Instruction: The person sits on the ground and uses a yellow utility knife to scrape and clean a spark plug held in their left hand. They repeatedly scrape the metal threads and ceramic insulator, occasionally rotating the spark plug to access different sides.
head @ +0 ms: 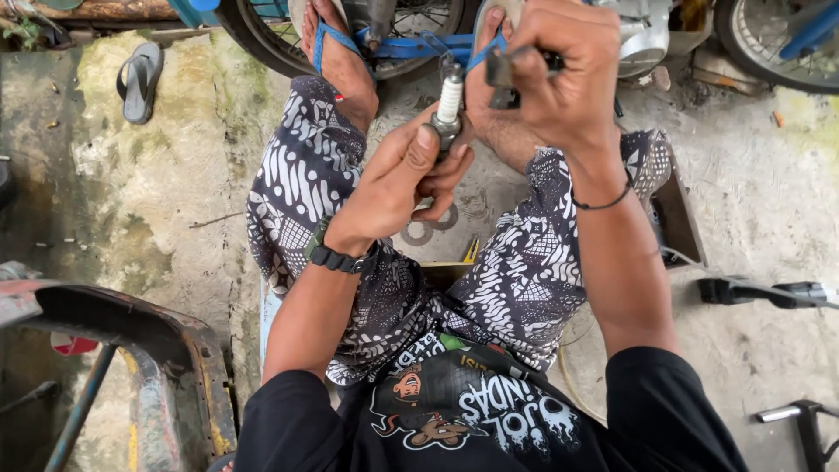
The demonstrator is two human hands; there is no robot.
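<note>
Your left hand (398,179) grips a spark plug (448,105) by its metal base, fingers (422,144) clamped around it, the white ceramic end pointing up and away from you. The plug sits between your knees, raised above the concrete floor (175,175), just below your right hand.

Your right hand (559,74) is closed on a small dark metal tool (500,68), held just beside the top of the plug. Its fingers are wrapped tight on the tool; whether the tool actually touches the plug tip cannot be told from this angle, and the tool's exact kind is unclear, possibly a flat gauge or small brush.

You wear a black wristwatch (336,255) on the left wrist and a thin black band (603,203) on the right. You are seated with patterned black-and-white trousers (301,183), both feet in blue-strapped sandals (336,39) set near a motorcycle wheel (262,35).

Two flat metal washers (430,225) lie on the floor between your legs. A lone grey sandal (140,80) rests on the floor to your left. A rusted metal frame (131,332) stands at lower left, and a black handlebar grip (769,293) lies at right.
</note>
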